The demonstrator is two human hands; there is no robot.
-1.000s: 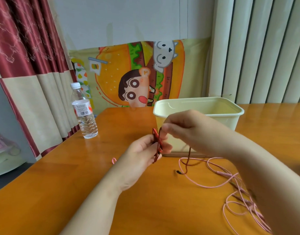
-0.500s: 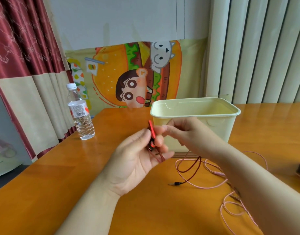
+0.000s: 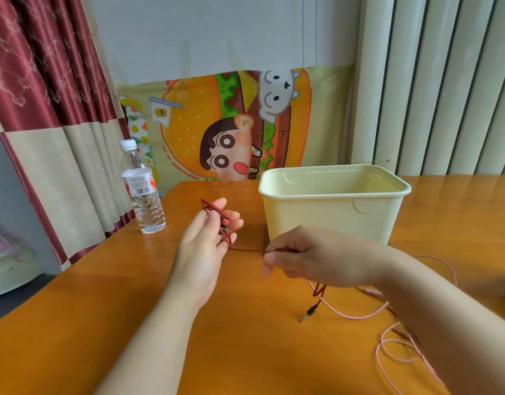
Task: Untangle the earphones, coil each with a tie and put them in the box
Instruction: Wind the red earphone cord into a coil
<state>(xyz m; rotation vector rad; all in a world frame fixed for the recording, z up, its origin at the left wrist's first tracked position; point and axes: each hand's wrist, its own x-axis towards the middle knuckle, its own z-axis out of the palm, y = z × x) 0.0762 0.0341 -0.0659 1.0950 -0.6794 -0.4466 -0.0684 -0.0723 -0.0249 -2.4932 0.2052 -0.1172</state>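
A glossy orange wooden tabletop (image 3: pixel 131 323) is filling the foreground of a room with a red-and-cream curtain (image 3: pixel 40 81) on the left, pale vertical blinds (image 3: pixel 445 81) on the right and a cartoon burger poster (image 3: pixel 231 124) against the back wall. Above the tabletop, a person is handling a set of red earphones (image 3: pixel 247 250). The left grip (image 3: pixel 208 240) is holding up several loops of the red cable wrapped round its fingers, with an earbud tucked among them. The right grip (image 3: pixel 311 256) is pinching the same cable between thumb and fingertip, keeping a short stretch taut between the two. Below the right grip the rest of the red cable is hanging to the tabletop, where its jack plug (image 3: pixel 309 311) is lying. Pink earphones (image 3: pixel 388 346) are lying in loose loops on the tabletop beside and under the right forearm. A cream plastic box (image 3: pixel 331 220) is standing open just behind the right grip. A water bottle (image 3: pixel 144 195) is standing upright near the tabletop's left edge.
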